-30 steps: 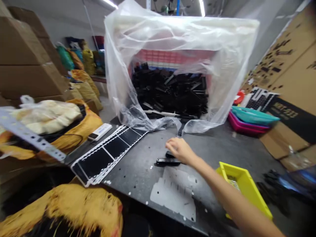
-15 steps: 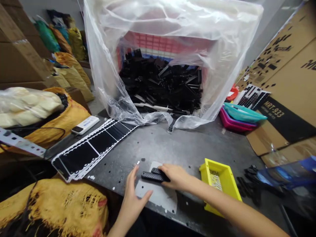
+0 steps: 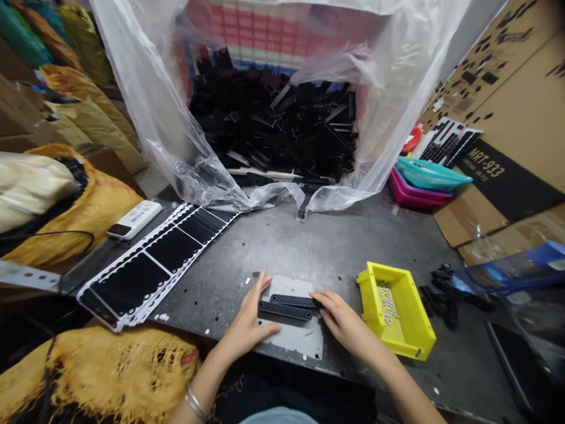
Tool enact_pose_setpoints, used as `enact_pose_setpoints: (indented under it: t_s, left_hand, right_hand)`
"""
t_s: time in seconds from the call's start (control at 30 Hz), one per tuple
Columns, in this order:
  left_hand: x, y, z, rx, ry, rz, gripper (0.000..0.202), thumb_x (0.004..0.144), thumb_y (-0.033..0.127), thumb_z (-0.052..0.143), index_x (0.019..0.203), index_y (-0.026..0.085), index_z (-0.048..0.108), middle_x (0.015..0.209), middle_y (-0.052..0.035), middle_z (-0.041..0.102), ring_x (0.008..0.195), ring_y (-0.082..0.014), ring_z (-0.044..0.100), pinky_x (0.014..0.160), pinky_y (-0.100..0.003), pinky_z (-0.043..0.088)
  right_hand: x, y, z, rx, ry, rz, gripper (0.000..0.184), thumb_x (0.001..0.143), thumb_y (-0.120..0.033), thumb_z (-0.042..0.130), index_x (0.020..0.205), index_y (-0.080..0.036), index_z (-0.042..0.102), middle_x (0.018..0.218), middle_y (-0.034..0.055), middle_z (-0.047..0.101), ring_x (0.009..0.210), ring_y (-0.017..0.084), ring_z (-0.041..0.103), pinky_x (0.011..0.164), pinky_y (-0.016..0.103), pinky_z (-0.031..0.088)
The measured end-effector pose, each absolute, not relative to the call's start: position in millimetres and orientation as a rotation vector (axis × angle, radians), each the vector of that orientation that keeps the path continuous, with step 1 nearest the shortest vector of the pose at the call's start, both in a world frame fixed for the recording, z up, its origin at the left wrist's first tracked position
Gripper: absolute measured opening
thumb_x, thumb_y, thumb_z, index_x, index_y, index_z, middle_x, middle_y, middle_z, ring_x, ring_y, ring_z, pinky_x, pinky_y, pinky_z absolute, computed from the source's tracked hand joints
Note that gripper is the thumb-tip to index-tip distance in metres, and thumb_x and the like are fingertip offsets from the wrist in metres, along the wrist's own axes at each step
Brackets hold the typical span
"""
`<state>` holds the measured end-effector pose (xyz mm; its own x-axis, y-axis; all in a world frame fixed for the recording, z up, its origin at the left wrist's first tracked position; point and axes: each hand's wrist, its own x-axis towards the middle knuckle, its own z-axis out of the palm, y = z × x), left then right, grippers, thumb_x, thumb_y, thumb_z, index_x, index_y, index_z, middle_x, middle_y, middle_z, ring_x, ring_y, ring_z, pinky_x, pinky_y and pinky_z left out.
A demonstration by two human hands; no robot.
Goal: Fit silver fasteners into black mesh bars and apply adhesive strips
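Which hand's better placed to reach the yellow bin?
Right, probably. The right hand lies at the end of the black strips nearest the yellow bin, with only a little table between. The left hand is on the strips' far side, so they lie in its way.

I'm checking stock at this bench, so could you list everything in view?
Textured strips: two, black, on the pale sheet.
Pale sheet: one, grey-white, on the table.
Metal table: one, dark grey, under everything listed below.
Heap of parts: many, black, in the crate.
Crate: one, pink, inside the bag.
Plastic bag: one, clear, behind the table.
Backed sheets: several, black on white, table's left.
Power bank: one, white, beside them.
Bin: one, yellow, holding silver bits.
Trays: two, teal and magenta, stacked, far right.
Left hand: one, beside the strips.
Right hand: one, at the strips' end.
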<state>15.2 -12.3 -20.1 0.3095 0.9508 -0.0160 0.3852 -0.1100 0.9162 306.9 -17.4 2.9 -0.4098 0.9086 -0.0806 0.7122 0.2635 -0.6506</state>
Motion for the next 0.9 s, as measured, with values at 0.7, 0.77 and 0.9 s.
enact_pose_setpoints:
  t_s: [0.7,0.77,0.9]
  left_hand:
    - [27,10,-80,2.028,1.216,0.714,0.087,0.063,0.013,0.07,0.147,0.034,0.058,0.127,-0.0117,0.068,0.119,-0.0375,0.061,0.105,-0.052,0.05]
    - [28,11,-79,2.015,1.226,0.729,0.084,0.064,0.013,0.07,0.145,0.035,0.06,0.126,-0.0114,0.068,0.117,-0.0369,0.061,0.104,-0.052,0.05]
    - [33,4,-57,1.945,1.24,0.734,0.068,0.073,0.01,0.066,0.137,0.034,0.066,0.128,-0.0102,0.065,0.121,-0.0338,0.058,0.108,-0.051,0.048]
  right_hand:
    - [250,362,100,-2.151,-2.053,0.316,0.04,0.1,-0.04,0.066,0.133,-0.018,0.061,0.133,0.0101,0.063,0.113,0.024,0.066,0.095,0.047,0.059]
    - [253,354,87,-2.173,-2.096,0.3,0.04,0.1,-0.04,0.066,0.133,-0.018,0.061,0.133,0.0102,0.063,0.113,0.025,0.066,0.095,0.047,0.059]
    - [251,307,53,-2.078,-2.282,0.291,0.04,0.1,-0.04,0.066,0.133,-0.019,0.06,0.135,0.0104,0.063,0.115,0.025,0.066,0.096,0.048,0.058]
